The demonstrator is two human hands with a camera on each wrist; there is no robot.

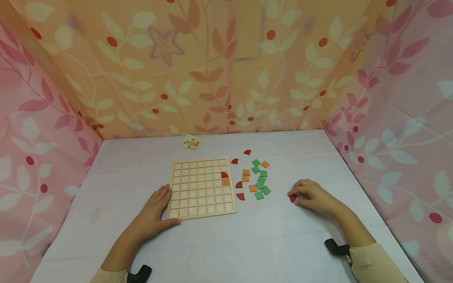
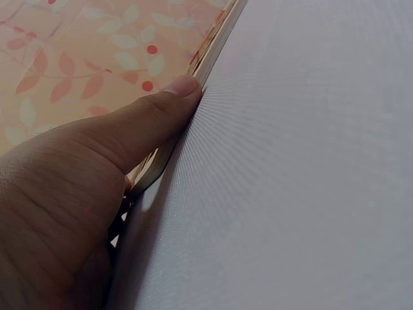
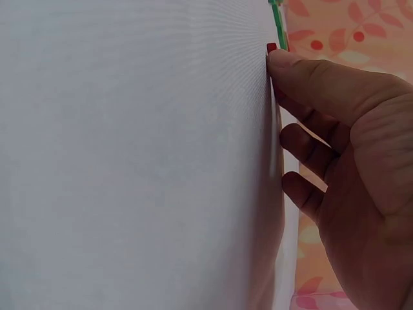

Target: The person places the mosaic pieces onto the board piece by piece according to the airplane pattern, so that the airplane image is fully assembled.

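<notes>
Head view: in the lower half of the frame, just left of centre, we see a wooden grid board [image 1: 198, 192] lying flat on a white tabletop [image 1: 219, 251]; the left hand [image 1: 154, 214] is at the board's lower left corner, its fingers straight and close together along the left edge, its thumb spread well away from them and touching the bottom edge; right of centre, the right hand [image 1: 313, 197] pinches a red quarter-round piece [image 1: 292, 199] between thumb and fingertips, well apart from the board; near the board's right side we find a red inset [image 1: 224, 174] and, directly below it, an orange inset [image 1: 225, 182], each in a cell; between the board and the right hand we count seven green squares [image 1: 261, 179], four orange squares [image 1: 253, 188] and four loose red pieces [image 1: 239, 184]; a small patterned card [image 1: 191, 142] lies above the board, near the back edge of the tabletop; in the left wrist view we see the thumb laid on the board's edge, the other fingers hidden; in the right wrist view, at upper right, the thumb tip presses the red quarter-round piece, while the lower fingers bend loosely beneath
</notes>
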